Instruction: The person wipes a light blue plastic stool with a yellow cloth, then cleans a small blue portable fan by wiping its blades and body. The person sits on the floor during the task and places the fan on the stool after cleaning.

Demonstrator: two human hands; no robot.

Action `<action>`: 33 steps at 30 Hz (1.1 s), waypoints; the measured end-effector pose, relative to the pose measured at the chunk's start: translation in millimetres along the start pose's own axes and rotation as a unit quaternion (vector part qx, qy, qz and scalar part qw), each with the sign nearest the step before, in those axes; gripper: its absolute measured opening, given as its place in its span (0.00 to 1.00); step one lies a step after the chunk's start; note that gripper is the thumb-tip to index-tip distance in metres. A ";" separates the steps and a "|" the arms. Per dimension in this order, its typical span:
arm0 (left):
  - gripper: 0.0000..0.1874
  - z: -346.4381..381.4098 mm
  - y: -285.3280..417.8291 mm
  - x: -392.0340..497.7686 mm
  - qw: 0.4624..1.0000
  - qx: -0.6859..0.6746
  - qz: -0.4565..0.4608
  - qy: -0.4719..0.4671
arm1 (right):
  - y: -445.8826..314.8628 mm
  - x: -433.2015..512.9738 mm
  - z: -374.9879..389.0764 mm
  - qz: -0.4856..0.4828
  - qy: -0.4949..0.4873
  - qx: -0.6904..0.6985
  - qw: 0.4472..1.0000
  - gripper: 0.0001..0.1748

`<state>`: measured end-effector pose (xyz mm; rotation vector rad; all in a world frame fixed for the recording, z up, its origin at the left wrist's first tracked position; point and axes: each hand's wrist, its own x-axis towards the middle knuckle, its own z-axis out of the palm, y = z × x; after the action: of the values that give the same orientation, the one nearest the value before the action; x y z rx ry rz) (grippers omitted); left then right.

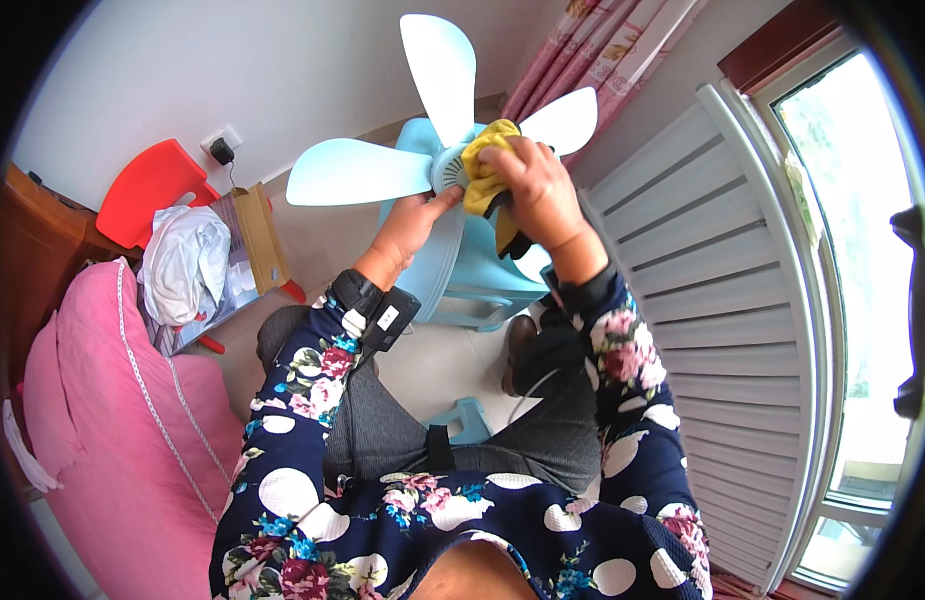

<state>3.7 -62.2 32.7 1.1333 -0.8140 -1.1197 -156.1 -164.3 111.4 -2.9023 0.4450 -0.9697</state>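
Observation:
A light blue fan with several wide blades (pixel 365 172) is held up before me, above a blue plastic stool (pixel 477 281). My left hand (pixel 417 221) grips the fan by its hub (pixel 451 171) from below, the thumb lying near the vent slots. In my right hand (pixel 533 184) is a bunched yellow cloth (pixel 483 169) with dark edges, pressed against the right side of the hub and the root of a blade. Part of the cloth hangs below my right palm. The cloth and fingers hide the right side of the hub.
To the left stand a red chair (pixel 143 195), an open cardboard box (pixel 263 240) with a white plastic bag (pixel 184 262) beside it, and pink bedding (pixel 124 390). A white radiator (pixel 717 300) and a window are at the right. A small blue stool (pixel 466 421) lies between my legs.

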 end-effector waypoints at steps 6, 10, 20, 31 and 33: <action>0.22 -8.2 -5.3 3.1 0.999 -0.012 -0.006 -0.042 | 88.4 25.7 1.7 0.112 0.079 -0.068 0.988 0.22; 0.22 -9.2 -3.8 2.7 0.999 -0.002 0.007 -0.036 | 130.1 29.9 -24.6 0.352 0.143 -0.112 0.918 0.19; 0.25 -6.6 -7.9 2.1 1.000 0.015 0.010 -0.010 | 18.4 -27.4 -14.0 0.010 0.035 -0.041 0.999 0.24; 0.27 -8.0 -3.0 -4.0 1.000 0.001 0.001 -0.025 | 36.5 40.6 -44.0 0.044 0.154 -0.164 0.973 0.21; 0.29 -6.4 -2.3 -5.5 0.998 0.042 -0.028 -0.032 | 0.8 38.5 -26.5 -0.078 0.066 -0.089 0.991 0.18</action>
<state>7.5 -55.2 29.1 1.2022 -0.8899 -1.1822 -142.7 -174.9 155.0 -3.0814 0.3309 -1.2098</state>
